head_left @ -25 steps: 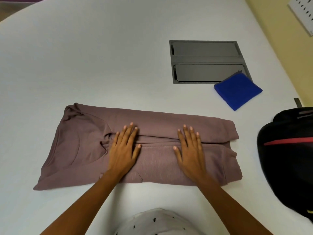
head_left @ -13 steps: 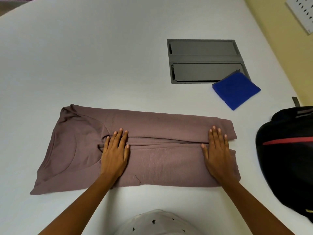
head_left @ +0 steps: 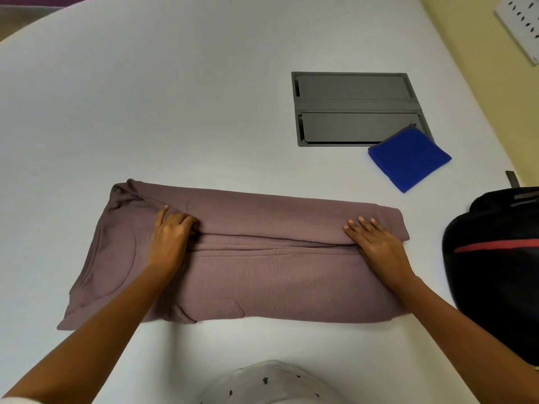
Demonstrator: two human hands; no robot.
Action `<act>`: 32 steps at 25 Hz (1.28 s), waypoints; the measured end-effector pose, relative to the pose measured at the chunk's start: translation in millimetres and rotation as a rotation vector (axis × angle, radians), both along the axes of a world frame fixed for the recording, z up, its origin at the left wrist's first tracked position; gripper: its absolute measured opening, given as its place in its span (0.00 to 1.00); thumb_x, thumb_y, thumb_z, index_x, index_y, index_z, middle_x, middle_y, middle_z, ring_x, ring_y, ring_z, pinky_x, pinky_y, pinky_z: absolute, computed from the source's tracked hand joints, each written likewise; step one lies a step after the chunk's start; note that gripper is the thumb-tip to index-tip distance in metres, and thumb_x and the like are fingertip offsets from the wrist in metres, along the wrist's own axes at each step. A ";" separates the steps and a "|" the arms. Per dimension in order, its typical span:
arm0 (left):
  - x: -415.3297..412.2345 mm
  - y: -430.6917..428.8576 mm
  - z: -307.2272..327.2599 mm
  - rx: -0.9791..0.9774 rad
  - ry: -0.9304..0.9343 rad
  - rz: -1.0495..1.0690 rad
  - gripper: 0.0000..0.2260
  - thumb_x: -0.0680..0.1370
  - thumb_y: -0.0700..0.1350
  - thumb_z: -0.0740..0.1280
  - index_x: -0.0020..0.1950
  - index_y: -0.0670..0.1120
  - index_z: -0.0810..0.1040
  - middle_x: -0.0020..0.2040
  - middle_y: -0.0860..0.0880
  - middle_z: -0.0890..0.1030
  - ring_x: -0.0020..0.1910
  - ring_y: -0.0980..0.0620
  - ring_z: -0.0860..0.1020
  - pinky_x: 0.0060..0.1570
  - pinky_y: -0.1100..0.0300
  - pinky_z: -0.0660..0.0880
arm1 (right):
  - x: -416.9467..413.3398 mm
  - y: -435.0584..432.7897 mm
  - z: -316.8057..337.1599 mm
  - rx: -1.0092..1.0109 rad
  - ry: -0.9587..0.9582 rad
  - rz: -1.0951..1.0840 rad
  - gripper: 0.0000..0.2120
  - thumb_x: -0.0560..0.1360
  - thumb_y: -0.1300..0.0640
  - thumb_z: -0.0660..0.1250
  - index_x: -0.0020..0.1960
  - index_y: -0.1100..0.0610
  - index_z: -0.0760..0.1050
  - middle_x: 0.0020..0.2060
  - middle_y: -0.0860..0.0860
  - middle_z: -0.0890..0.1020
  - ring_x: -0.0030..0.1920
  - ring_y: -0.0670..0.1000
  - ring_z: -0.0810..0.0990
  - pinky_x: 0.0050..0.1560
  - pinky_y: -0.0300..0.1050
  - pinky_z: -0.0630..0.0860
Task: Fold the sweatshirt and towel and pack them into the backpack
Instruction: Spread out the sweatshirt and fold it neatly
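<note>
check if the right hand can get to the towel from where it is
Probably yes: the towel lies on the table beyond the sweatshirt, up and right of the right hand, with nothing between them. The hand rests flat, holding nothing.

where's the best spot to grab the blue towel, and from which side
Probably the blue towel by its thick near-left edge, fingers coming from the person's side: it lies flat, folded square, and that edge faces bare table, while its far corner overlaps the grey panel.
</note>
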State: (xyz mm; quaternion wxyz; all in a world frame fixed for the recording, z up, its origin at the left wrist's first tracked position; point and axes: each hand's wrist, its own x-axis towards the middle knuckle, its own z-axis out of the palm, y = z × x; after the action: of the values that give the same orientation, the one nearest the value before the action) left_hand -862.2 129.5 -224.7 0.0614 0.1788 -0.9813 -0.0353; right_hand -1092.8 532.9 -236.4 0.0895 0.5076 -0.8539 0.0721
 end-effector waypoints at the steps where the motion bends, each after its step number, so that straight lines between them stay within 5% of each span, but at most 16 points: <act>1: -1.3 -1.7 1.8 -0.009 -0.009 -0.005 0.19 0.61 0.26 0.75 0.49 0.38 0.80 0.44 0.39 0.81 0.43 0.39 0.79 0.67 0.42 0.62 | 0.7 -1.0 1.8 -0.004 0.003 -0.016 0.25 0.67 0.67 0.76 0.63 0.65 0.76 0.60 0.61 0.79 0.60 0.62 0.79 0.60 0.60 0.76; 6: 17.5 0.9 14.8 -0.018 0.090 -0.009 0.23 0.58 0.25 0.73 0.50 0.38 0.78 0.45 0.40 0.78 0.41 0.40 0.76 0.56 0.44 0.64 | 14.3 6.8 10.5 -0.106 0.025 -0.033 0.23 0.68 0.66 0.73 0.63 0.66 0.76 0.60 0.62 0.79 0.59 0.62 0.78 0.60 0.59 0.75; 10: 49.0 12.5 2.7 0.015 0.151 -0.053 0.08 0.73 0.38 0.66 0.50 0.41 0.81 0.45 0.44 0.80 0.41 0.42 0.79 0.55 0.46 0.62 | 23.2 16.4 1.8 -0.111 -0.092 -0.062 0.18 0.78 0.59 0.65 0.67 0.60 0.72 0.62 0.58 0.77 0.65 0.58 0.73 0.65 0.58 0.68; 12: 52.1 16.7 -1.5 0.052 0.143 -0.030 0.15 0.76 0.47 0.58 0.49 0.42 0.82 0.44 0.45 0.81 0.41 0.44 0.79 0.55 0.48 0.61 | 25.4 14.7 2.5 -0.113 -0.185 -0.102 0.20 0.78 0.55 0.58 0.69 0.58 0.70 0.65 0.55 0.74 0.67 0.56 0.71 0.67 0.56 0.66; 17: 24.1 24.5 8.5 0.070 0.137 0.097 0.18 0.77 0.50 0.54 0.43 0.40 0.79 0.40 0.43 0.78 0.41 0.42 0.77 0.53 0.47 0.63 | 33.4 -7.0 11.5 -0.235 -0.226 -0.233 0.21 0.79 0.49 0.58 0.62 0.63 0.77 0.60 0.58 0.79 0.64 0.58 0.75 0.67 0.55 0.68; 21: -19.1 37.2 15.5 0.121 0.134 0.056 0.18 0.78 0.51 0.56 0.60 0.41 0.76 0.61 0.41 0.76 0.57 0.40 0.74 0.56 0.48 0.69 | 41.4 -64.8 11.2 -0.259 -0.331 -0.224 0.22 0.81 0.49 0.55 0.67 0.60 0.73 0.70 0.56 0.71 0.73 0.56 0.65 0.74 0.57 0.60; 23: -36.7 42.3 10.9 0.172 0.019 0.014 0.24 0.78 0.53 0.56 0.73 0.47 0.66 0.75 0.43 0.62 0.72 0.42 0.62 0.67 0.45 0.62 | 43.9 -95.2 8.1 -0.094 -0.325 -0.255 0.27 0.80 0.42 0.51 0.75 0.54 0.62 0.77 0.54 0.58 0.77 0.57 0.51 0.75 0.61 0.48; 26: -38.8 49.6 -11.7 0.137 -0.171 0.024 0.28 0.78 0.58 0.47 0.78 0.56 0.46 0.79 0.47 0.43 0.77 0.42 0.43 0.71 0.36 0.44 | 44.2 -112.1 -2.5 0.148 -0.275 -0.366 0.33 0.77 0.32 0.44 0.78 0.41 0.42 0.78 0.52 0.39 0.76 0.62 0.35 0.68 0.71 0.33; 32: -29.7 46.0 -21.4 0.124 -0.222 0.008 0.28 0.79 0.62 0.42 0.78 0.58 0.41 0.79 0.49 0.40 0.77 0.45 0.39 0.70 0.37 0.36 | 40.3 -101.9 -9.7 0.244 -0.243 -0.370 0.33 0.76 0.30 0.45 0.77 0.39 0.39 0.78 0.50 0.38 0.75 0.62 0.33 0.64 0.79 0.36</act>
State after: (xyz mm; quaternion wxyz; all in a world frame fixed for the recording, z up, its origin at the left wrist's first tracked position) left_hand -892.0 175.5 -246.0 -0.0584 0.1891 -0.9773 -0.0757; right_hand -1052.5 430.9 -246.1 -0.0641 0.3372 -0.9392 0.0113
